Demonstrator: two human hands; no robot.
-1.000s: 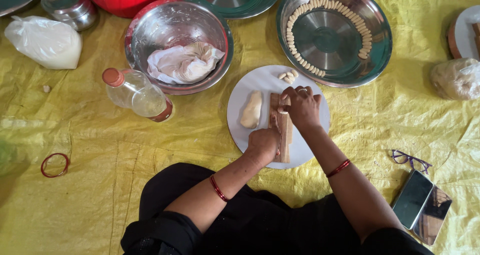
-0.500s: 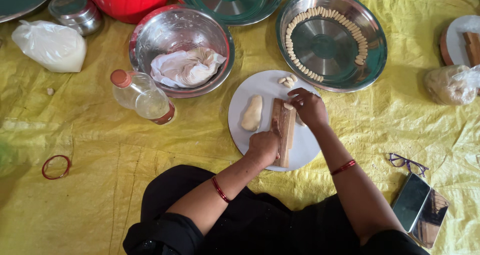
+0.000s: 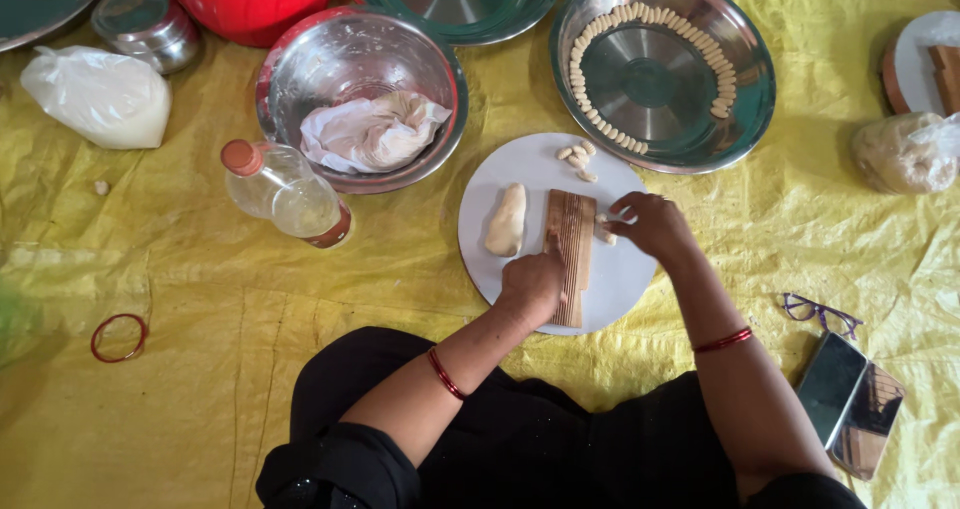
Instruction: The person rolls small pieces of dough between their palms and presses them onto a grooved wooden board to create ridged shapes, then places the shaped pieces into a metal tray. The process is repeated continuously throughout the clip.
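Left hand [image 3: 530, 284]: closed on ridged wooden board [image 3: 572, 254], pinning it at centre frame.
Right hand [image 3: 650, 224]: fingertips pinched small dough piece [image 3: 604, 231].
Handling: dough seemed soft, light; take gently by its sides.

Left hand [image 3: 532, 287] lies palm down, fingers curled; right hand [image 3: 652, 225] reaches across, fingertips pinched together, both forearms extended forward.

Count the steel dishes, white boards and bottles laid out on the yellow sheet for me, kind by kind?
Steel bowls and plates: 4, namely cloth bowl, plate ringed with dough pieces, middle plate, plate at the left corner
Round white boards: 2, centre, right edge
Bottles: 1
Total: 7
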